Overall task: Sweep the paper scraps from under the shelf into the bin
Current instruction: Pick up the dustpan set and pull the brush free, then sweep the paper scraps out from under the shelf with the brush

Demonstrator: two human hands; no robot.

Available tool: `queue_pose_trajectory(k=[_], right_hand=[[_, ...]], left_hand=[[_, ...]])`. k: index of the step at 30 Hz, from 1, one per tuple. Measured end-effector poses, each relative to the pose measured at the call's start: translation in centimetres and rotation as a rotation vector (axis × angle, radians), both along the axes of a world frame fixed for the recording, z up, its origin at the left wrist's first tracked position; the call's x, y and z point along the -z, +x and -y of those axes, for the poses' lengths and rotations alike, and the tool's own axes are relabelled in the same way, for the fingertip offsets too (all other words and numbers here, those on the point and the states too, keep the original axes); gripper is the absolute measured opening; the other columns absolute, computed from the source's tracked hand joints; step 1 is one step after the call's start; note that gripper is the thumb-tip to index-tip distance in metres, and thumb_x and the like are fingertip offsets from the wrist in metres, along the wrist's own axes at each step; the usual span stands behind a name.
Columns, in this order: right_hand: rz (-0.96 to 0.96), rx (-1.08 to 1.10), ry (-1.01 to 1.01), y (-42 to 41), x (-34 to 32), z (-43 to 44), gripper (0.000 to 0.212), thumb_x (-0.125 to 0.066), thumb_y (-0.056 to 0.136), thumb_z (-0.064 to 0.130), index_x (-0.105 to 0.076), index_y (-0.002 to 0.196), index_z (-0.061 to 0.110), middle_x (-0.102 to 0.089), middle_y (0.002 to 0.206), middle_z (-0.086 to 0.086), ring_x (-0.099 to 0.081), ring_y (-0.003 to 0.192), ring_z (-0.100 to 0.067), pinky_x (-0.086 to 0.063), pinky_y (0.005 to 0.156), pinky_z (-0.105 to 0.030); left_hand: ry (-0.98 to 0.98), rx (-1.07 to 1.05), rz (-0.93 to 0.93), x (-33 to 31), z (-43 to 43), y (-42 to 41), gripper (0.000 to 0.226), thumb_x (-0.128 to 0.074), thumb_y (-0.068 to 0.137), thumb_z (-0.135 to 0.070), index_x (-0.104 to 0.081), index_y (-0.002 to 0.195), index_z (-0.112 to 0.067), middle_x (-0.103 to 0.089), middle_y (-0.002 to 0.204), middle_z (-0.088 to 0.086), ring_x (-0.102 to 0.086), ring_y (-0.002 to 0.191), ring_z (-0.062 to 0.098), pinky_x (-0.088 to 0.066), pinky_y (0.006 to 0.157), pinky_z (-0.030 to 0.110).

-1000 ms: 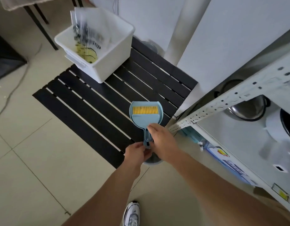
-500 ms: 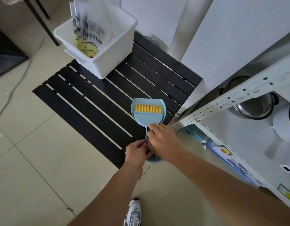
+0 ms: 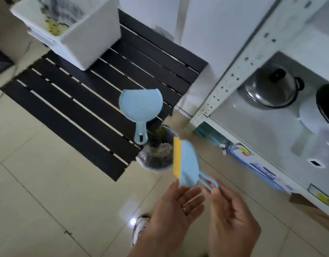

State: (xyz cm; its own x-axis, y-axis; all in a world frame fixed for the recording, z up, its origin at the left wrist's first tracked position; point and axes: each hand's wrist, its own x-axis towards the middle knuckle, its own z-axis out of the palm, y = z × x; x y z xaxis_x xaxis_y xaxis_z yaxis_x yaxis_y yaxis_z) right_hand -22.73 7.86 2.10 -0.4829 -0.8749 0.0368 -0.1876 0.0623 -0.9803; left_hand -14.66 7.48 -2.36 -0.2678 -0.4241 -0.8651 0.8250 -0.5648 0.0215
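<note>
A light blue dustpan (image 3: 140, 108) shows its smooth underside over the black slatted mat (image 3: 71, 108), its handle pointing at the bin; neither hand touches it, and I cannot tell whether it rests or is in the air. The small bin (image 3: 156, 154), lined with clear plastic, holds dark and pale rubbish. My right hand (image 3: 232, 216) pinches the loop handle of the blue brush (image 3: 187, 166), whose yellow bristles face left. My left hand (image 3: 176, 204) lies palm up and spread just below the brush head, holding nothing. No paper scraps are visible under the shelf (image 3: 224, 93).
A white tub (image 3: 86, 39) with printed papers stands on the mat's far corner. The white metal shelf on the right carries a steel pot (image 3: 271, 89) and other cookware; boxes (image 3: 260, 164) sit beneath it. My shoe (image 3: 139, 229) is on the beige tiles.
The brush has come out of the dustpan. Both hands drew back toward me; the dustpan left my hands and flipped underside up, while my right hand kept the brush.
</note>
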Motion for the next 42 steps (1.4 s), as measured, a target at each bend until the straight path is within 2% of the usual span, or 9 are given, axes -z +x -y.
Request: queue_pose_trajectory(k=[5, 12, 16, 18, 21, 26, 30, 34, 42], right_hand=[[-0.018, -0.077, 0.125, -7.3, 6.0, -4.2, 0.028, -0.069, 0.076, -0.009, -0.074, 0.088, 0.016, -0.077, 0.077, 0.012, -0.074, 0.069, -0.005, -0.054, 0.067, -0.009], [-0.305, -0.288, 0.241, -19.2, 18.6, -2.6, 0.033, -0.079, 0.076, 0.025, -0.061, 0.101, 0.036, -0.071, 0.087, 0.019, -0.069, 0.077, 0.002, -0.052, 0.066, -0.013], [-0.584, -0.407, 0.162, -24.1, 27.1, 0.2, 0.027, -0.073, 0.082, 0.025, -0.068, 0.108, 0.025, -0.068, 0.084, 0.014, -0.064, 0.075, -0.001, -0.05, 0.069, -0.016], [-0.629, -0.389, 0.173, -25.8, 31.2, 1.6, 0.025, -0.073, 0.084, 0.02, -0.069, 0.109, 0.021, -0.067, 0.08, 0.012, -0.063, 0.069, -0.005, -0.051, 0.068, -0.022], [-0.701, -0.358, 0.2, -28.0, 36.7, 4.3, 0.022, -0.067, 0.087, 0.021, -0.068, 0.109, 0.02, -0.061, 0.071, 0.013, -0.058, 0.063, -0.006, -0.042, 0.064, -0.012], [-0.745, -0.249, 0.162, -29.4, 42.6, 9.8, 0.02, -0.058, 0.092, 0.02, -0.066, 0.109, 0.018, -0.05, 0.055, 0.011, -0.053, 0.057, -0.013, -0.036, 0.06, -0.024], [-0.777, -0.113, 0.023, -28.1, 45.2, 14.9, 0.02, -0.055, 0.092, 0.015, -0.067, 0.108, 0.011, -0.071, 0.069, -0.013, -0.068, 0.062, -0.029, -0.053, 0.056, -0.034], [-0.782, 0.101, 0.082, -26.5, 45.7, 19.0, 0.027, -0.051, 0.095, 0.017, -0.065, 0.115, 0.007, -0.073, 0.085, -0.025, -0.07, 0.076, -0.041, -0.057, 0.065, -0.044], [-0.788, 0.291, 0.216, -24.6, 48.9, 26.3, 0.019, -0.05, 0.094, 0.011, -0.063, 0.107, 0.004, -0.067, 0.104, -0.021, -0.067, 0.092, -0.036, -0.056, 0.072, -0.042]], left_hand=[[0.034, -0.044, -0.09, 6.8, -1.6, -7.2, 0.027, -0.049, 0.095, -0.021, -0.064, 0.099, 0.001, -0.069, 0.071, 0.013, -0.064, 0.062, 0.02, -0.056, 0.057, 0.028], [-0.011, 0.185, 0.003, 20.0, -0.3, -16.5, 0.038, -0.049, 0.096, -0.017, -0.057, 0.125, 0.007, -0.063, 0.107, 0.021, -0.061, 0.077, 0.023, -0.054, 0.072, 0.034], [-0.08, 0.406, 0.086, 27.2, 2.4, -19.7, 0.023, -0.052, 0.097, -0.024, -0.062, 0.101, -0.003, -0.066, 0.066, 0.008, -0.059, 0.051, 0.015, -0.053, 0.053, 0.025], [-0.176, 0.741, 0.302, 30.1, 4.0, -19.8, 0.03, -0.053, 0.096, -0.035, -0.06, 0.087, -0.008, -0.064, 0.056, 0.005, -0.055, 0.042, 0.015, -0.047, 0.048, 0.021], [-0.511, 1.126, 0.868, 32.9, 8.2, -18.6, 0.037, -0.05, 0.094, -0.04, -0.062, 0.079, -0.009, -0.066, 0.063, 0.007, -0.057, 0.05, 0.02, -0.049, 0.056, 0.029], [-1.339, 0.748, 1.821, 28.1, 16.5, -18.2, 0.026, -0.045, 0.095, -0.028, -0.054, 0.076, -0.011, -0.061, 0.071, 0.005, -0.056, 0.066, 0.022, -0.045, 0.058, 0.032], [-1.772, 0.495, 1.968, 23.2, 22.5, -19.6, 0.021, -0.045, 0.091, -0.026, -0.062, 0.09, -0.013, -0.06, 0.089, -0.001, -0.055, 0.082, 0.015, -0.048, 0.075, 0.034], [-1.883, 0.908, 2.005, 22.6, 27.1, -20.6, 0.025, -0.049, 0.092, -0.036, -0.063, 0.096, -0.016, -0.06, 0.101, 0.003, -0.055, 0.091, 0.017, -0.046, 0.08, 0.031], [-1.972, 0.809, 1.986, 24.4, 29.2, -20.7, 0.026, -0.043, 0.094, -0.042, -0.06, 0.102, -0.024, -0.045, 0.102, -0.007, -0.043, 0.099, 0.009, -0.039, 0.081, 0.027]])
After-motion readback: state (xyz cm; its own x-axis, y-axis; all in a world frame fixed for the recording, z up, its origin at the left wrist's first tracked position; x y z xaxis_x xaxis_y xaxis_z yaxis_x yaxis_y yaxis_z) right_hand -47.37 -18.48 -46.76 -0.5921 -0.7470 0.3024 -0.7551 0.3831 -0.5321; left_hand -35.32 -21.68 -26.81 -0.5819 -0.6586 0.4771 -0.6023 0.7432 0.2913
